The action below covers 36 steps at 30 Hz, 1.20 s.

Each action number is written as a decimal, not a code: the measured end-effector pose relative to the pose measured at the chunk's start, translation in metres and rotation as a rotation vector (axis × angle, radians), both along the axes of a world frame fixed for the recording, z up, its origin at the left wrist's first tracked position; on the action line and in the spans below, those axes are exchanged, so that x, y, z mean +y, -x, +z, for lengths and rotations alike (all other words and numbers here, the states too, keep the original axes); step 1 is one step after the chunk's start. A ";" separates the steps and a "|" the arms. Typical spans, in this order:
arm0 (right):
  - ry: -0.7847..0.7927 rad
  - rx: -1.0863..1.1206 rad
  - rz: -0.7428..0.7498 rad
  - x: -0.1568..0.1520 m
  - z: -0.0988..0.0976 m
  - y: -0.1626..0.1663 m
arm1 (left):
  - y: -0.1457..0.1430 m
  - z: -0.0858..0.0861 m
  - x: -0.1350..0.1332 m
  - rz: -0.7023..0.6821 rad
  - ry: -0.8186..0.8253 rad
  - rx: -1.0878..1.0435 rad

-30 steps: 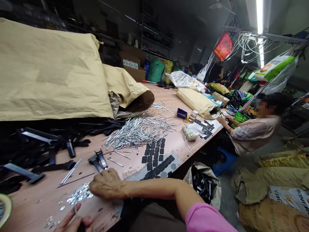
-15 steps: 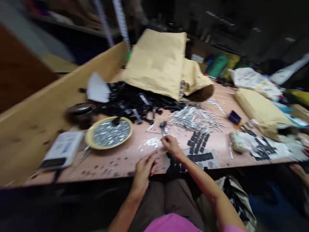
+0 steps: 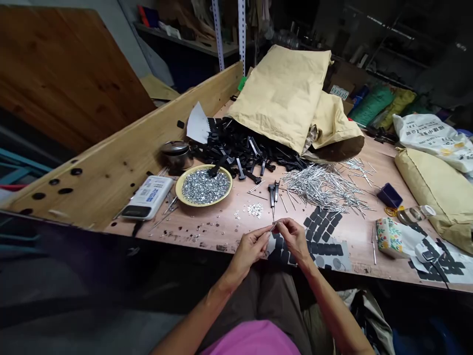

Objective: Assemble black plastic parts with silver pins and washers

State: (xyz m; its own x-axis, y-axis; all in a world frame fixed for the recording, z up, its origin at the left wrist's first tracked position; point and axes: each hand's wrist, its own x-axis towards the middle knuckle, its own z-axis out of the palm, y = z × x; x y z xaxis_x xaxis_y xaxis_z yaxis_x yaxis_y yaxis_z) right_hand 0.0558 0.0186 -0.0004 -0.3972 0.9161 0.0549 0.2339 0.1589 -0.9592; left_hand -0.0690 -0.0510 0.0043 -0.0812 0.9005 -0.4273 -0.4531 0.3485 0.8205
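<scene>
Silvery and thin, the slim metal piece (image 3: 272,228) sits between the fingertips, low and just right of centre in the frame, a little above the counter's (image 3: 360,239) near edge. To do this step well, I would hold the piece steady in one pinch and let the other fingertips do the fine placing, with both hands close together so that the ends stay in line; resting the wrists lightly on the edge should help, and a loose grip would probably let something so small slip or tilt. The left hand (image 3: 252,245) is nearly closed, thumb and forefinger pressed on the piece, the other fingers curled beneath. The right hand (image 3: 295,239) is bent inward, its thumb and fingertips drawn together at the upper end, apparently pinching it; whether a smaller part sits there is too small to tell. Both forearms rise from the bottom of the frame and lean toward each other, the hands meeting almost tip to tip. Just above them lie two black clips (image 3: 272,193), with the loose washers (image 3: 255,210) near on their left and the heap of metal rods (image 3: 321,187) to the upper right.
</scene>
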 end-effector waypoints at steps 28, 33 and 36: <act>-0.645 -0.337 0.428 -0.007 0.031 -0.068 | -0.016 -0.005 -0.011 -0.263 -0.540 0.907; -0.645 -0.353 0.399 -0.013 0.023 -0.070 | -0.019 -0.013 -0.014 -0.209 -0.720 1.194; -0.699 -0.380 0.371 -0.016 0.015 -0.071 | -0.022 -0.015 -0.016 -0.210 -0.739 1.217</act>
